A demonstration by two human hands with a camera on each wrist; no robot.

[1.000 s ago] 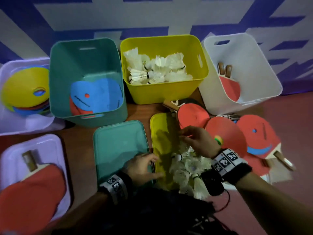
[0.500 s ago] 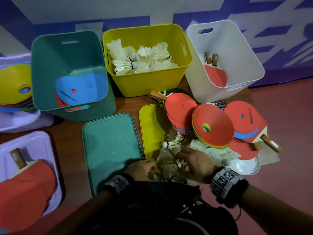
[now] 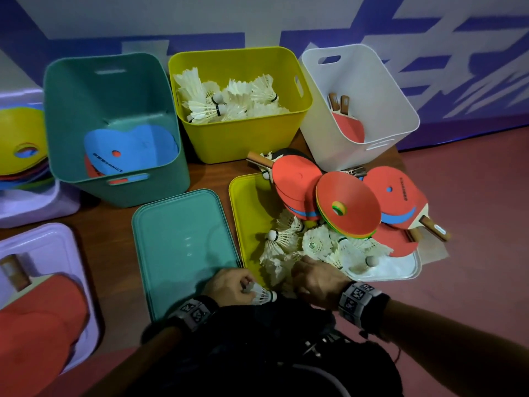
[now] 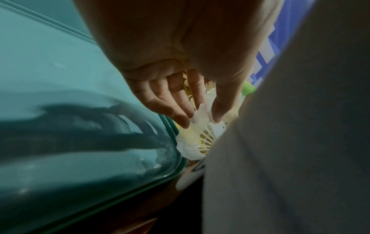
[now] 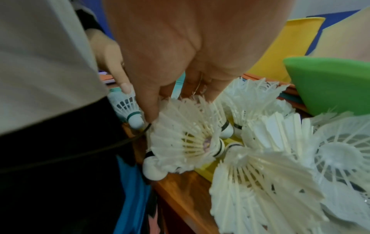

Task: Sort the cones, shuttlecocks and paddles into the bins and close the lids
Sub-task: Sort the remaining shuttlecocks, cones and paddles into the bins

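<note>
The near edge of the yellow lid (image 3: pixel 249 213) is hidden under loose shuttlecocks (image 3: pixel 289 245) and both hands. The left hand (image 3: pixel 229 286) pinches a mesh-skirted shuttlecock (image 4: pixel 197 136) by its rim, just beside the teal lid (image 3: pixel 183 242). The right hand (image 3: pixel 317 280), palm down, fingers curled, grips a feathered shuttlecock (image 5: pixel 186 139) in the worktop pile
</note>
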